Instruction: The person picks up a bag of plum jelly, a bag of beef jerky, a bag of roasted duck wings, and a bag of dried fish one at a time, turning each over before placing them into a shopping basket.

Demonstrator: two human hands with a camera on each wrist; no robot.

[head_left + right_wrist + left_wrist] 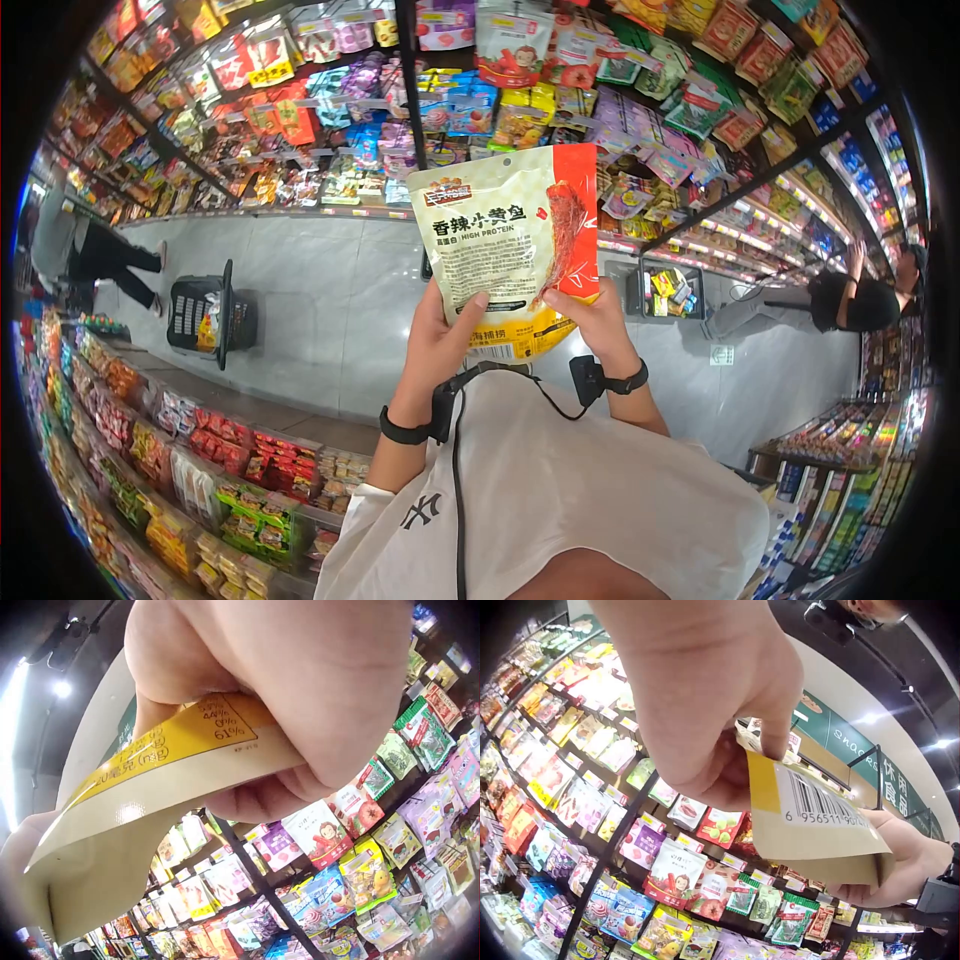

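A snack bag (490, 250), cream with a red side strip and a yellow lower band, is held up in front of the chest with its printed side toward the head camera. My left hand (440, 328) grips its lower left edge, thumb on the front. At the lower right edge my right hand (590, 320) pinches it the same way. The left wrist view shows the bag's barcode (821, 796) and folded bottom beside the left hand (712, 697). In the right wrist view the right hand (277, 690) holds the bag's yellow printed edge (172, 746).
Shelves of hanging snack packets (500, 100) run along the far side. Behind on the left are bins of small packets (230, 460). A dark shopping basket (195, 315) stands on the grey floor (330, 290); another basket (668, 290) is at right. People (850, 295) stand on both sides.
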